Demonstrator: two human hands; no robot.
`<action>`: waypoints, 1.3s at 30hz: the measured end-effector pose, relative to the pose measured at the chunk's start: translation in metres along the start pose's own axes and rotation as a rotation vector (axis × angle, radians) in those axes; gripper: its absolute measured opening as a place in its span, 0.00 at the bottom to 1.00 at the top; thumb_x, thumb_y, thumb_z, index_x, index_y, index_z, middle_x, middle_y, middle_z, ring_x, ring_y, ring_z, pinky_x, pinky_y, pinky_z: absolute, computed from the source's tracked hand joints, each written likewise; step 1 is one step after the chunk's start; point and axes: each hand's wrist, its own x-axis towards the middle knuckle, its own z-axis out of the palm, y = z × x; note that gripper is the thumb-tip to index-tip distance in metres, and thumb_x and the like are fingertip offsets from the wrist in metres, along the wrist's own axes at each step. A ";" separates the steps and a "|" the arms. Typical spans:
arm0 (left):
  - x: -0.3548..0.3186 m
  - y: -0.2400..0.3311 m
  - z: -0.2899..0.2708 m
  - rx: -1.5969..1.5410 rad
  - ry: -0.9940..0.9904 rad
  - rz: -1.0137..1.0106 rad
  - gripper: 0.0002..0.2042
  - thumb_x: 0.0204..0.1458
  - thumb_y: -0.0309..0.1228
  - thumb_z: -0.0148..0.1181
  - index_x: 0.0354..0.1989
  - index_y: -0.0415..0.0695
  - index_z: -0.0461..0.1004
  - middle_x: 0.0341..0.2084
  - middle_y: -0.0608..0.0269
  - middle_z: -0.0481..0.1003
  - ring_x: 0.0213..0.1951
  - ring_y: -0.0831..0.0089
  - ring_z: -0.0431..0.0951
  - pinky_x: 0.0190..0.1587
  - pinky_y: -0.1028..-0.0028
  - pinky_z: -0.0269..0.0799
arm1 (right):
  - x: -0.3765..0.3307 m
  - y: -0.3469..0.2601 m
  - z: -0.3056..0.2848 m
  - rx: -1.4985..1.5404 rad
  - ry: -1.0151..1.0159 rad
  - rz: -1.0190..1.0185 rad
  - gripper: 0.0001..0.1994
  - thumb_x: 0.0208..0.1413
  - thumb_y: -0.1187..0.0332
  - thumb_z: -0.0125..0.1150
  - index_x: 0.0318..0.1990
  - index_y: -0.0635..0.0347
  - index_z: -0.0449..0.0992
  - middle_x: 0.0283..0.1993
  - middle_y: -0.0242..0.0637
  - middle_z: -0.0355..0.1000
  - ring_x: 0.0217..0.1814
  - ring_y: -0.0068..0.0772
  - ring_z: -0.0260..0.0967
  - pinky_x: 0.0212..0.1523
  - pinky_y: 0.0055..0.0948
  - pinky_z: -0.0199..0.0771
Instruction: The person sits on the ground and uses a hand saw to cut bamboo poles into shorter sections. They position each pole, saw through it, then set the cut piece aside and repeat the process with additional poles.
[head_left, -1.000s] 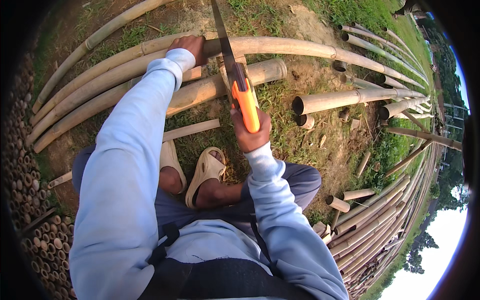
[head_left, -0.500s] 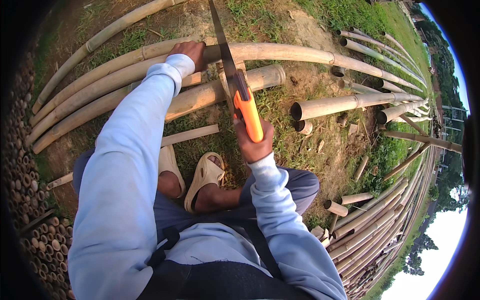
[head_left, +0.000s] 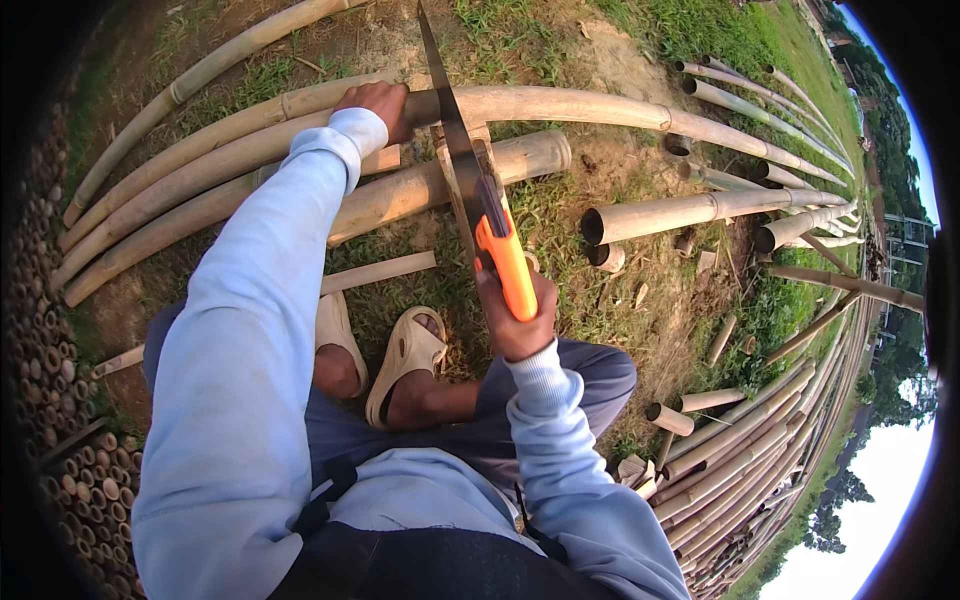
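A long bamboo pole (head_left: 570, 106) lies crosswise in front of me, bending across the view to the right. My left hand (head_left: 378, 108) is closed over it, just left of a handsaw (head_left: 510, 262) with an orange handle. My right hand (head_left: 522, 318) grips that handle, nearer my body. The saw's dark blade crosses the pole close to my left hand, its tip pointing away from me. Under the pole, beside the blade, stands a narrow bamboo support (head_left: 451, 182). A thicker bamboo piece (head_left: 520, 158) lies on the near side of the pole.
More bamboo poles (head_left: 215, 75) lie at the far left. Cut poles (head_left: 680, 212) and short offcuts (head_left: 670, 418) are scattered at right, by a long bamboo stack (head_left: 750, 455). Piled bamboo ends (head_left: 95, 490) fill the left edge. My sandalled feet (head_left: 410, 365) are below the pole.
My right hand has drawn the saw back toward my body, so the handle sits lower and slightly farther right. My left hand stays in place on the pole.
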 end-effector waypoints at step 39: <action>0.004 -0.007 -0.004 0.024 -0.034 0.001 0.21 0.49 0.41 0.69 0.48 0.41 0.80 0.49 0.45 0.80 0.53 0.50 0.80 0.58 0.56 0.76 | -0.034 0.003 0.009 0.037 0.011 0.047 0.07 0.58 0.76 0.66 0.42 0.69 0.79 0.29 0.34 0.75 0.30 0.21 0.70 0.34 0.26 0.72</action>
